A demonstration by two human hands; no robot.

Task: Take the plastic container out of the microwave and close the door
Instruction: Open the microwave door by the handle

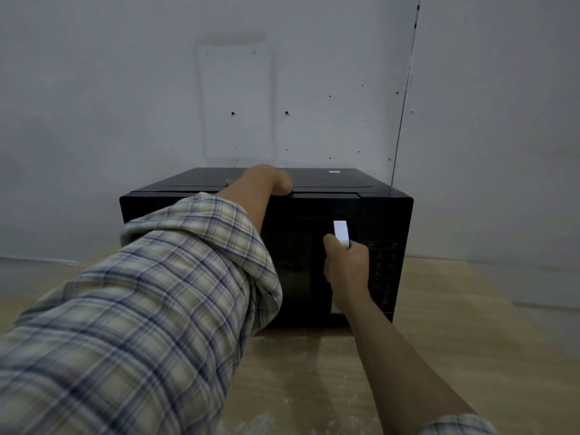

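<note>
A black microwave (376, 211) stands on a light wooden counter, its door closed against the body. My right hand (345, 265) is wrapped around the silver vertical door handle (340, 230), just left of the dark keypad (383, 274). My left hand (266, 180) rests flat on the microwave's top near the front edge, the plaid sleeve covering the left half of the door. The dark door window shows nothing clear inside. No plastic container is visible.
The wooden counter (314, 372) stretches toward me in front of the microwave. A grey wall (157, 89) stands right behind it, with a corner to the right (405, 105).
</note>
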